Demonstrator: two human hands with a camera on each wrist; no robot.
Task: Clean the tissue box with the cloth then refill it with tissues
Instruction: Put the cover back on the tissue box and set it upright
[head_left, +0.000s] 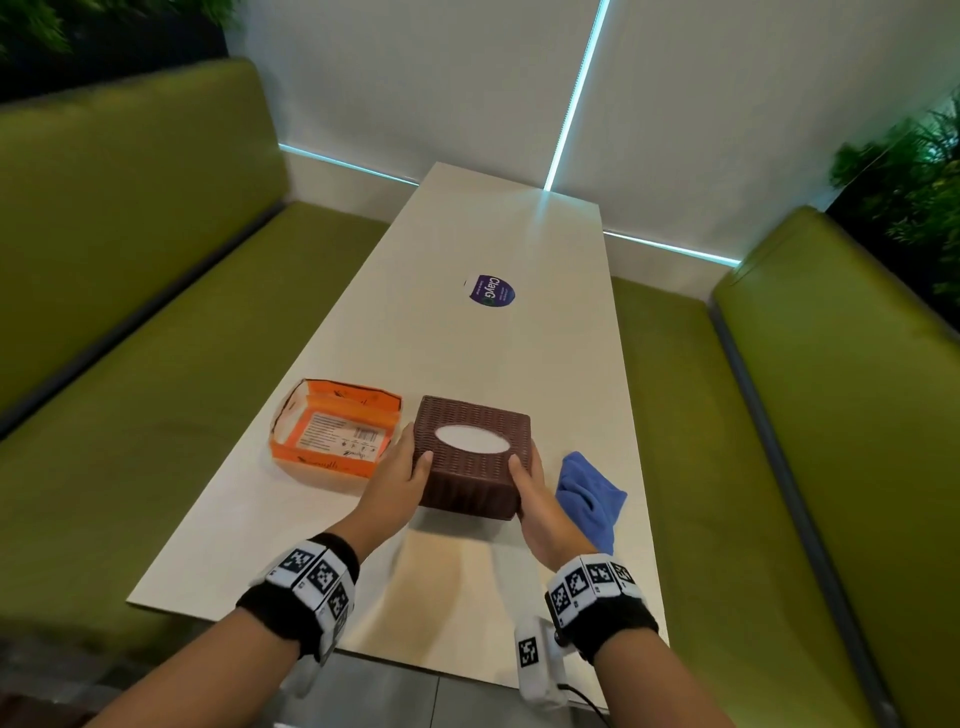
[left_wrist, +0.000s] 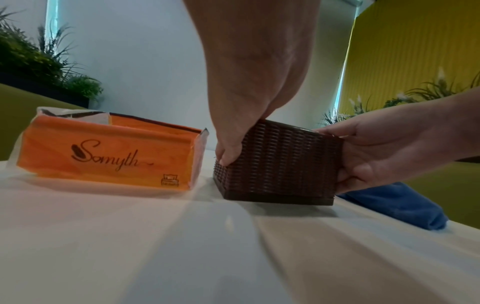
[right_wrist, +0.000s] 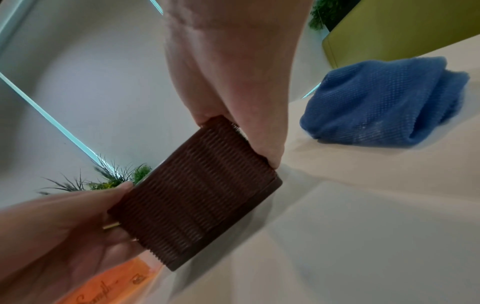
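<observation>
1. Both hands grip the brown woven-pattern square tissue box (head_left: 474, 457): the left hand (head_left: 396, 478) clasps its left side, thumb on the top edge and fingers down the side wall, and the right hand (head_left: 537, 501) clasps its right side the same way.
2. White tissue shows through the oval opening in the box's top.
3. From the left wrist view the box's near bottom edge looks slightly raised off the long white table (head_left: 519, 364), but I cannot tell whether it is fully lifted.
4. Just left of the box lies the opened orange plastic tissue pack (head_left: 332, 434), printed "Somyth", apart from the left hand.
5. Just right of the right hand lies the crumpled blue microfibre cloth (head_left: 592, 499), flat on the table near its right edge.
6. Farther up the table sits a round purple sticker (head_left: 490, 291).
7. Green upholstered benches (head_left: 156, 291) flank the table on both sides.
</observation>
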